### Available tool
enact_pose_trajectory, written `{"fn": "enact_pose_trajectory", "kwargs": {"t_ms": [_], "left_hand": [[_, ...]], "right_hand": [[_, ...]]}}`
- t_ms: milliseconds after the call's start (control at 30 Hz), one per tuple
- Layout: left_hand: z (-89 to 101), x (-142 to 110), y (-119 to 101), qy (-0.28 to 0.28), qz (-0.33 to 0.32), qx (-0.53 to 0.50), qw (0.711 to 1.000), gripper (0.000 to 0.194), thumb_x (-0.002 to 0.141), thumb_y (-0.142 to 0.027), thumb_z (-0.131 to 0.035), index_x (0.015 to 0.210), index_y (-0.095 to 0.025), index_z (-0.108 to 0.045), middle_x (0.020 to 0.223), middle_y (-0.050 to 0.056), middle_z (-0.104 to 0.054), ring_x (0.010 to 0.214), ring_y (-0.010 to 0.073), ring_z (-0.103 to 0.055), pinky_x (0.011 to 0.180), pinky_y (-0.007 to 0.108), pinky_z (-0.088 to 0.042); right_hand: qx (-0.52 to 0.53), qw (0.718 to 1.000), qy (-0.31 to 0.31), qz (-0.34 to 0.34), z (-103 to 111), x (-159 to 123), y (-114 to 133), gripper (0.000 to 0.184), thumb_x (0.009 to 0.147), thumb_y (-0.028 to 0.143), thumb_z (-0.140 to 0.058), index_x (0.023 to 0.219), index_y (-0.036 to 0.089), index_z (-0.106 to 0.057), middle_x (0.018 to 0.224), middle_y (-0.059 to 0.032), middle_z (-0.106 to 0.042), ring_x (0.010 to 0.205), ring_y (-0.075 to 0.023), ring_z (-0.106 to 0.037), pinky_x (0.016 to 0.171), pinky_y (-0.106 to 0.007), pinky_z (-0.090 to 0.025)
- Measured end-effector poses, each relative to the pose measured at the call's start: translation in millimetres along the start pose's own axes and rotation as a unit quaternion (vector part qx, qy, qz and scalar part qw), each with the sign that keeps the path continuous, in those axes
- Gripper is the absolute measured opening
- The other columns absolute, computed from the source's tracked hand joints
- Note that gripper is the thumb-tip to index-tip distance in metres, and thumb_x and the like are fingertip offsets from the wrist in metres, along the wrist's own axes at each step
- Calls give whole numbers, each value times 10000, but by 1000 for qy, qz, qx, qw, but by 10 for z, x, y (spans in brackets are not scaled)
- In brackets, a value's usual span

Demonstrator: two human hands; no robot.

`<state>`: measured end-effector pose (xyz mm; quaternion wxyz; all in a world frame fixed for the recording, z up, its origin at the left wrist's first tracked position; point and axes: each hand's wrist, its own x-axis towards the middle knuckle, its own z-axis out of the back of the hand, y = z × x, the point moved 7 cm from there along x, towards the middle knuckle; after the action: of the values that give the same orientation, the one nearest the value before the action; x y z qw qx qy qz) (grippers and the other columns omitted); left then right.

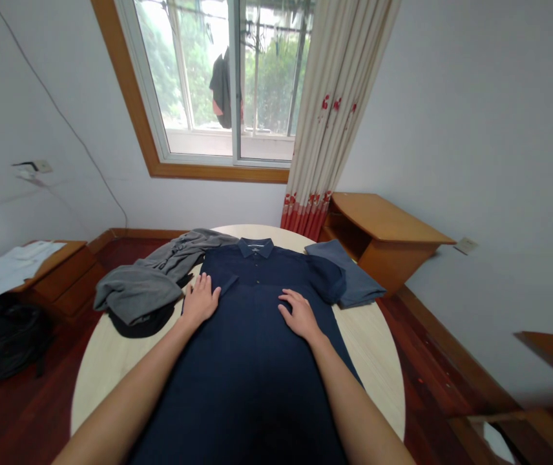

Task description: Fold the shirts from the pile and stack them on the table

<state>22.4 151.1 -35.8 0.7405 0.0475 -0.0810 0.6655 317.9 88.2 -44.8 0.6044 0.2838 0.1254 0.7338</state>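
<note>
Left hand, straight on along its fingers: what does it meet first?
The left hand is over the navy shirt; beyond the shirt's shoulder, the first separate thing in line looks like the grey garment. Depth is unclear from this one view.

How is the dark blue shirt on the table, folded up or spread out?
Spread out: the dark blue shirt lies front up across the table, its collar at the far end and its body reaching toward the person.

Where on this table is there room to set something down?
Near left, bare tabletop lies between black fabric and the left forearm; at right, between folded blue-grey cloth and right forearm. Crowded: the middle, under the navy shirt, and far left, under grey clothing.
</note>
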Motion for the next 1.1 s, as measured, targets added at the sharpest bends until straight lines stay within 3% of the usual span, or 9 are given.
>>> {"fn": "enact_pose_trajectory", "kwargs": {"t_ms": [133,333,400,467,600,700,800,900,1100], "left_hand": [[-180,-45,133,32,13,8,999,678,1017,-469,-293,1530,-33,-374,1621,174,-284,1516,309,-243,1219,510,-221],[-175,-40,211,39,46,-17,998,703,1016,-527,-261,1559,-86,-332,1644,154,-240,1531,296,-200,1217,545,-208],[-163,-55,210,42,48,-19,998,706,1014,-531,-267,1560,-89,-330,1646,153,-232,1535,289,-184,1224,537,-192],[-149,-80,214,39,52,-23,998,702,1016,-524,-265,1557,-83,-335,1645,159,-233,1536,290,-179,1219,529,-214],[-118,-124,221,21,57,-40,997,684,1022,-503,-255,1545,-73,-357,1641,174,-241,1531,304,-195,1181,542,-300],[-110,-133,237,14,58,-62,996,643,1028,-489,-264,1534,-115,-391,1642,153,-252,1527,305,-212,1168,565,-313],[-91,-128,269,-10,47,-108,993,577,1036,-454,-274,1524,-183,-422,1634,112,-297,1514,285,-259,1160,553,-338],[-72,-128,327,-43,39,-164,985,532,1039,-415,-298,1490,-195,-476,1610,105,-359,1491,264,-319,1151,494,-378],[-82,-136,383,-63,32,-200,977,490,1038,-389,-325,1419,-196,-565,1572,87,-431,1470,222,-364,1163,413,-378]], "right_hand": [[-5,1000,1,1,2,2,-11,289,926,297,-557,1163,210,-698,1403,-111,-598,1332,-261,-508,1105,-462,-375],[4,1000,0,2,-21,-5,28,287,913,304,-562,1149,214,-699,1384,-112,-609,1324,-261,-513,1089,-457,-388],[9,1000,-23,6,70,9,59,294,905,309,-558,1144,208,-696,1372,-114,-614,1303,-259,-525,1073,-435,-402],[-4,996,-91,-10,315,36,34,301,910,318,-533,1140,201,-687,1359,-115,-617,1276,-258,-532,1057,-415,-409],[-128,950,-224,-178,1056,77,-314,371,918,329,-514,1228,157,-626,1343,-162,-599,1259,-312,-518,1066,-471,-358],[-208,910,-161,-322,1410,147,-686,582,887,387,-595,1361,60,-514,1338,-263,-571,1269,-394,-504,1077,-545,-298],[-189,901,-55,-386,1498,245,-970,590,858,394,-640,1313,30,-549,1286,-303,-597,1250,-421,-531,1041,-543,-331],[-150,909,-23,-388,1514,352,-1076,513,816,301,-652,1279,87,-599,1272,-265,-629,1188,-382,-589,957,-467,-423],[-64,960,-162,-220,1439,648,-681,522,846,224,-527,1353,105,-544,1111,-159,-697,981,-255,-653,869,-335,-479]]}}
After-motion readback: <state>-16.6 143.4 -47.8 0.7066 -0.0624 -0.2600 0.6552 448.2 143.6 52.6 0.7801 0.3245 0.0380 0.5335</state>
